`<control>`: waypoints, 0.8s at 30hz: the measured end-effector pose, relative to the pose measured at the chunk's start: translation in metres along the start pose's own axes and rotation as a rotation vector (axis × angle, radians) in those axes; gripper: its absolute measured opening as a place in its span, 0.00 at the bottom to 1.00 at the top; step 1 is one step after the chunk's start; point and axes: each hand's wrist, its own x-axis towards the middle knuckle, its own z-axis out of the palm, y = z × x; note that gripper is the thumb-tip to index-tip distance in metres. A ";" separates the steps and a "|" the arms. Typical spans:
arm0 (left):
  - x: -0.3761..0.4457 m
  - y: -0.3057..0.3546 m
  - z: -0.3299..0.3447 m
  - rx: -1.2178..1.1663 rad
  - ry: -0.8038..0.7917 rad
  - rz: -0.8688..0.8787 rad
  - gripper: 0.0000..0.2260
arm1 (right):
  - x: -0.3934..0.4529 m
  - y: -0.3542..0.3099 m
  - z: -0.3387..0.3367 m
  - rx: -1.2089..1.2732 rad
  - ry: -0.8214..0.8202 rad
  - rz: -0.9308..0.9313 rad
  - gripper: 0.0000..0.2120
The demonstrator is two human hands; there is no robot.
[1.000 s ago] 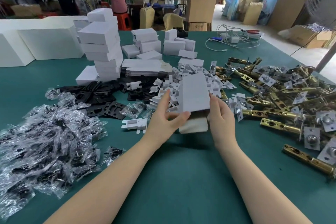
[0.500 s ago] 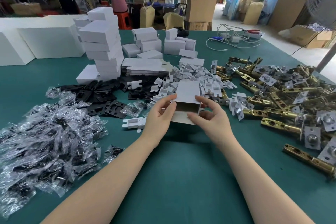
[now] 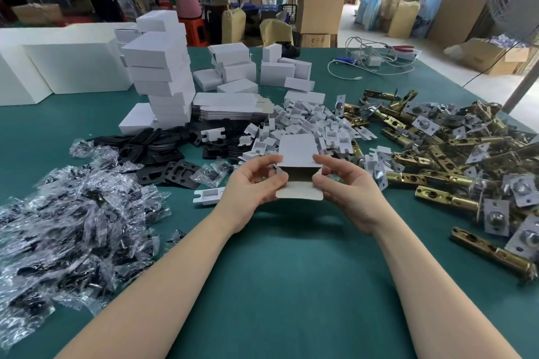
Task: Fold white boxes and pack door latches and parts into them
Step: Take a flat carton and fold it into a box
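While your left hand [image 3: 253, 183] and right hand [image 3: 347, 188] pinch the box [image 3: 297, 151], its flap [image 3: 299, 194] hangs open; latches [image 3: 437, 154] remain unpacked.

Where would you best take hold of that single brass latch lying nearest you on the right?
Probably by the long brass latch bar at its middle, coming down from above with thumb and fingers across its narrow width. It lies flat on the green table, apart from the pile, so both long sides look free. Its far end sits by silver plates, so that end looks more crowded.
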 end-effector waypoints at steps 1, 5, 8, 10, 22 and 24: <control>0.000 0.000 0.001 0.039 0.034 0.017 0.11 | -0.001 0.001 0.003 -0.084 0.041 -0.023 0.14; -0.002 -0.003 0.005 0.311 0.078 0.131 0.08 | 0.000 0.010 0.012 -0.466 0.293 -0.191 0.12; -0.003 -0.004 0.008 0.383 0.112 0.174 0.08 | -0.001 0.010 0.015 -0.438 0.284 -0.281 0.12; -0.002 -0.004 0.008 0.364 0.170 0.195 0.08 | -0.003 0.008 0.016 -0.345 0.229 -0.303 0.11; -0.011 -0.001 0.020 0.364 0.133 0.296 0.11 | -0.001 0.023 0.029 -0.123 0.199 -0.017 0.34; -0.014 -0.004 0.023 0.477 0.046 0.343 0.13 | 0.001 0.022 0.024 -0.099 0.316 -0.047 0.26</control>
